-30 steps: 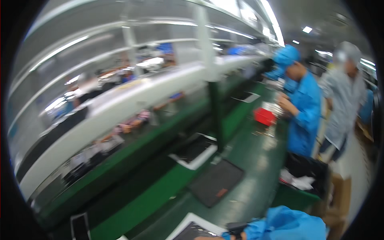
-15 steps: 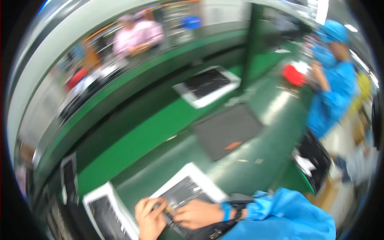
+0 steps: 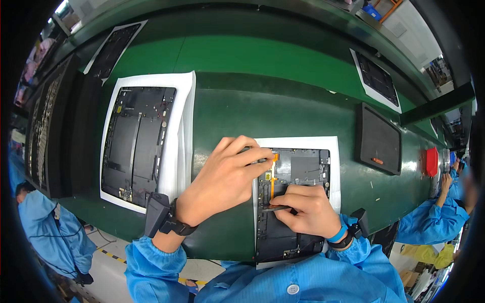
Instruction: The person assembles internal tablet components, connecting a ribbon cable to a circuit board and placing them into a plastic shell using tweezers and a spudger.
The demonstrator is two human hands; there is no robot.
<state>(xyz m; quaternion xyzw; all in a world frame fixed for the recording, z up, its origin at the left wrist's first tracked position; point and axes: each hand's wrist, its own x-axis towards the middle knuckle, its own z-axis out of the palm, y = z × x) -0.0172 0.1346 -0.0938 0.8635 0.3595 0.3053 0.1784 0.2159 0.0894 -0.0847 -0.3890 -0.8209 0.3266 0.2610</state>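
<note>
1 left hand [image 3: 230, 169]: bare, back uppermost; fingers bend and reach right, tips close together. 1 left wrist [image 3: 192, 209], 1 left forearm [image 3: 165, 241]: slant up and rightward from below. 1 right hand [image 3: 314, 209]: bare, nearer the body; fingers curl, thumb and forefinger pinch. 1 right forearm [image 3: 361, 252]: angles in from lower right.

Free bench [image 3: 283, 111] left of black tray [image 3: 375, 132]

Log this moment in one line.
left hand: at upper end of orange strip; right hand: pinching slim dark tool over dark panel; dark panel: on white sheet
</note>
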